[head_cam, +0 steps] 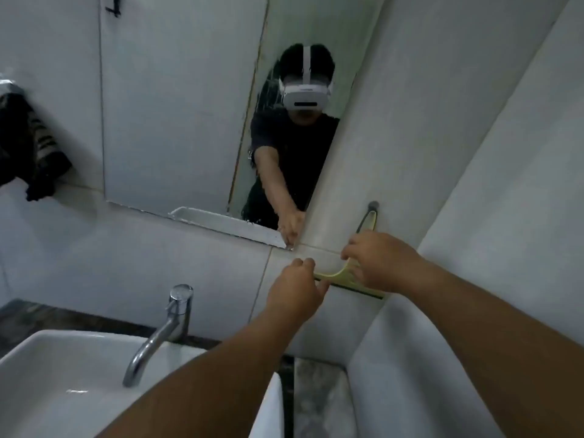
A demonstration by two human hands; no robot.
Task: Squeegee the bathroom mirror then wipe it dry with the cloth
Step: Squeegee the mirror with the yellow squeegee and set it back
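A pale yellow squeegee (339, 275) hangs from a wall hook (373, 205) on the tiled wall, right of the mirror (189, 105). My right hand (379, 260) grips its handle, fingers curled around the middle. My left hand (298, 287) touches the left end of its blade, fingers bent. The mirror shows water streaks near its right edge and my reflection. A dark cloth (28, 147) hangs at the far left of the wall.
A white basin (63, 374) with a chrome tap (164, 330) stands below the mirror on a dark marble counter (319, 396). White tiled walls meet in a corner to the right. A black hook (113, 6) sits above the mirror's top left.
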